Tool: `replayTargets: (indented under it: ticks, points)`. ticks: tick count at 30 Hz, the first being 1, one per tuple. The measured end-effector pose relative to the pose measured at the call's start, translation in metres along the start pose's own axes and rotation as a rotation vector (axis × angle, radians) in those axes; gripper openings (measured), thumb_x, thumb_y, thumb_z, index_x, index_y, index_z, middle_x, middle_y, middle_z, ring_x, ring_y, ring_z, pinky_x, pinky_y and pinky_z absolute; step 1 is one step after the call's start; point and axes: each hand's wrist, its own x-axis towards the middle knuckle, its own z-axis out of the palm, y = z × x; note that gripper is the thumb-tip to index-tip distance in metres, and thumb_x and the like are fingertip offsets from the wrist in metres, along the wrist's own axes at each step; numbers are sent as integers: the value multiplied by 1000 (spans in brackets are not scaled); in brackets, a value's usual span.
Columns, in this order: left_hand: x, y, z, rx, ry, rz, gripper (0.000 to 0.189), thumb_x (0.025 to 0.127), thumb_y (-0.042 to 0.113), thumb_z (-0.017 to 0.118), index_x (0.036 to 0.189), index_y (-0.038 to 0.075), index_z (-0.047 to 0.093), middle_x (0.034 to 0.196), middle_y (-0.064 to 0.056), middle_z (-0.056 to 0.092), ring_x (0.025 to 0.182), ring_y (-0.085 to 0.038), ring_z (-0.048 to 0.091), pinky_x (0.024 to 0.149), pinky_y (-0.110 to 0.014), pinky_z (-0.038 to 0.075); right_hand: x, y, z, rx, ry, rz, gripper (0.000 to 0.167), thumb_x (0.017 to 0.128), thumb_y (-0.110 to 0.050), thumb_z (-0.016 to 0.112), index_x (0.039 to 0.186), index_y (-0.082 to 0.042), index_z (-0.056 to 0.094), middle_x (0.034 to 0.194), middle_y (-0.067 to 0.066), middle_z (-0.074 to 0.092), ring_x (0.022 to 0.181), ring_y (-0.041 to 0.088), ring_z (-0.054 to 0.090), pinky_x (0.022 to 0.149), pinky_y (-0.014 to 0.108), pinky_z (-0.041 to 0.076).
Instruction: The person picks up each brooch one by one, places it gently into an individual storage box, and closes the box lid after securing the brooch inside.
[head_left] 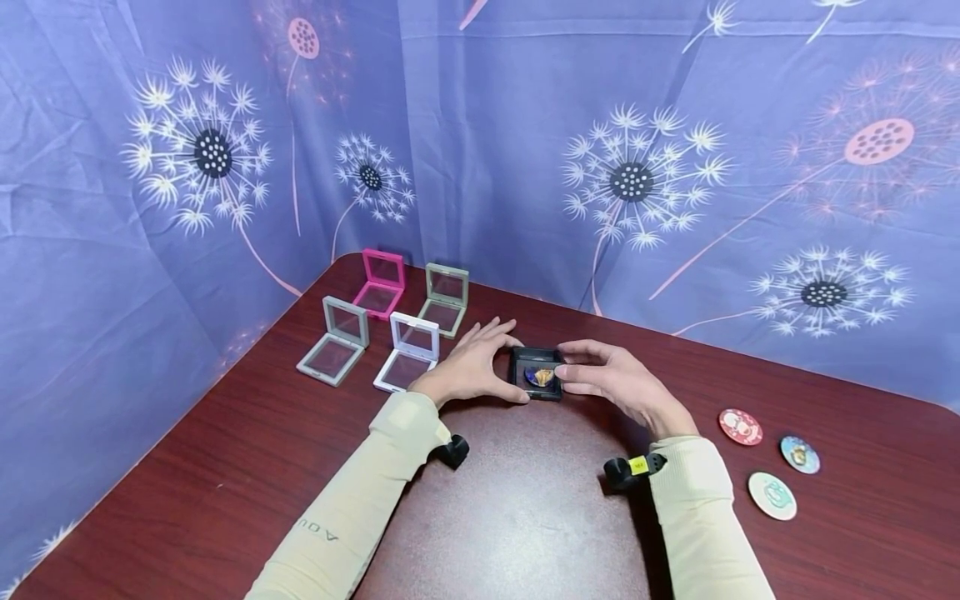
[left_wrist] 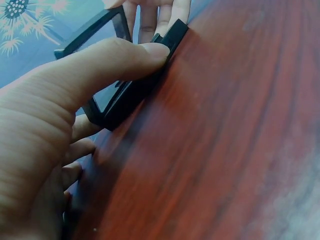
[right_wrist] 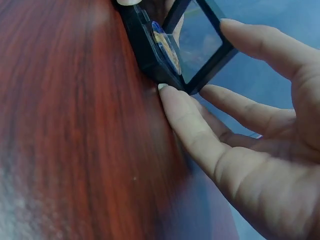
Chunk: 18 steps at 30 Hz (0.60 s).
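A small black hinged display case (head_left: 545,396) with clear film windows sits on the table between both hands, its lid tilted partway up. On the film of its lower half lies a round blue and gold badge (head_left: 540,377). My left hand (head_left: 474,364) grips the left side, with the thumb along the front edge of the base and the fingers behind. From the right, my right hand (head_left: 621,385) holds the case: in the right wrist view one fingertip presses the lid frame (right_wrist: 216,74) while another touches the corner of the base.
At the left stand several similar cases with raised lids: pink (head_left: 384,253), green (head_left: 447,270), grey (head_left: 315,371) and white (head_left: 415,319). Three round badges lie at the right: red (head_left: 740,427), blue (head_left: 800,455) and pale green (head_left: 772,496). A patterned blue cloth (head_left: 510,167) hangs behind the wooden table (head_left: 247,467).
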Motion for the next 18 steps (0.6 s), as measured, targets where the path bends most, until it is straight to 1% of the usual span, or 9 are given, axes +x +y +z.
replayTargets:
  ticks: [3,5,9,13,15,18]
  points:
    - [1,0,0,3,0,0,73,77,48,92,136,17,65,174,-7,26,163,-23,9,129,-35,-2,0,2,-1,-43,-4,-14,63,97,-3,74,152,11,46,138,31,58,112,20,69,95,34,60]
    - [1,1,0,6,2,1,72,77,48,92,136,17,65,174,-7,27,163,-23,9,129,-35,-2,1,3,-2,-85,-2,-24,65,95,-4,76,151,10,47,137,30,60,113,20,68,93,33,60]
    - [1,1,1,-1,4,5,69,77,46,93,134,18,66,173,-7,28,163,-24,10,130,-36,-2,2,4,-1,-160,7,-42,68,92,-6,79,152,8,48,140,29,60,118,26,65,91,30,61]
    - [0,1,1,-10,0,10,68,77,45,93,133,19,67,173,-7,29,163,-25,10,130,-38,-2,3,4,0,-242,13,-61,72,91,-7,80,152,8,48,141,29,60,122,34,63,91,25,58]
    - [-1,1,1,-12,0,15,67,77,45,93,133,19,67,173,-8,29,163,-25,10,130,-38,-2,3,3,1,-276,16,-69,73,89,-8,81,153,8,48,141,28,61,123,36,63,91,23,56]
    - [-1,1,0,-20,3,22,66,77,45,94,132,20,67,173,-8,28,163,-26,10,130,-39,-2,3,2,1,-316,17,-78,75,87,-9,82,153,7,49,139,27,62,123,36,62,93,25,55]
